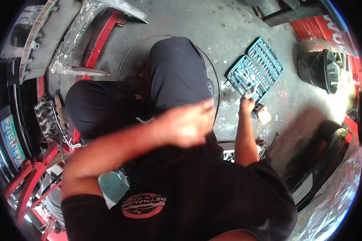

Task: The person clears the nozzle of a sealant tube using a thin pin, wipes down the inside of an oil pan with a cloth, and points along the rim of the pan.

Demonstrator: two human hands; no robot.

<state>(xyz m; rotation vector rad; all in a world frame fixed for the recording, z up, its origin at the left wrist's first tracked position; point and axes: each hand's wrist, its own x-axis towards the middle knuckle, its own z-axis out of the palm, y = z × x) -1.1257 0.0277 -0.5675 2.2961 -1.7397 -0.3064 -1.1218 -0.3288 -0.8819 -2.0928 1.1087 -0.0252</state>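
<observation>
Socket-set case [260, 69], open on the floor [169, 24]; right hand [247, 105] at its near edge, left hand [191, 123] blurred, well apart. I cannot tell either grip. I judge tool selection underway, calling next for a sure pinch.

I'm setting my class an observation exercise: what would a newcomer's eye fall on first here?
Probably the open teal tool case on the floor, right of centre, with the right hand at its near edge. Next come the blurred left hand in front of the body, mid-picture, and the red metal bar at upper left.
</observation>
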